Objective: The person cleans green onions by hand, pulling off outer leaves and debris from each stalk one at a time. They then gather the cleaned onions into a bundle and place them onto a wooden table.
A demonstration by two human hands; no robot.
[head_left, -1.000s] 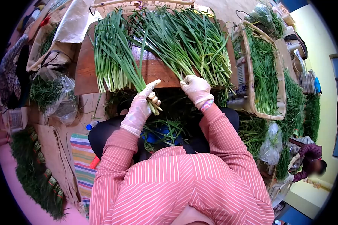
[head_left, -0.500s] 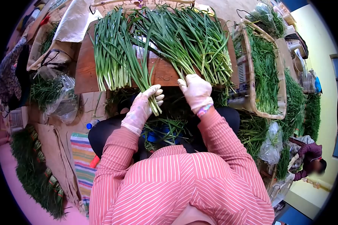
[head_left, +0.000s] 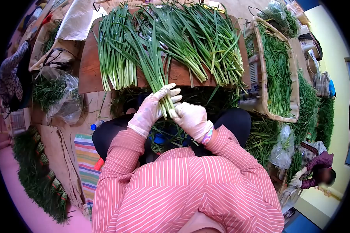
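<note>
A small bunch of garlic chives (head_left: 156, 73) slants down off the board's near edge, its pale stem ends pointing toward me. Closed round its lower stems is my gloved left hand (head_left: 149, 110). My gloved right hand (head_left: 193, 119) is closed too, with thumb and fingertips pinching at the stem ends just beside the left fingers. Two larger heaps lie on the brown wooden board (head_left: 90, 73): a left pile of chives (head_left: 118, 58) with stems toward me, and a right pile of chives (head_left: 212, 50) fanned out at a slant.
A long crate (head_left: 265, 77) of loose greens stands right of the board. Tied bundles (head_left: 42, 174) line the floor at left. Plastic bags (head_left: 68, 99) of greens flank me. Cut leaves litter my lap. A co-worker in a purple sleeve (head_left: 319, 163) sits at far right.
My right hand has come off the right pile and moved left and toward me, to the stem ends at my left hand. The left hand keeps its bunch, nearly in place.
</note>
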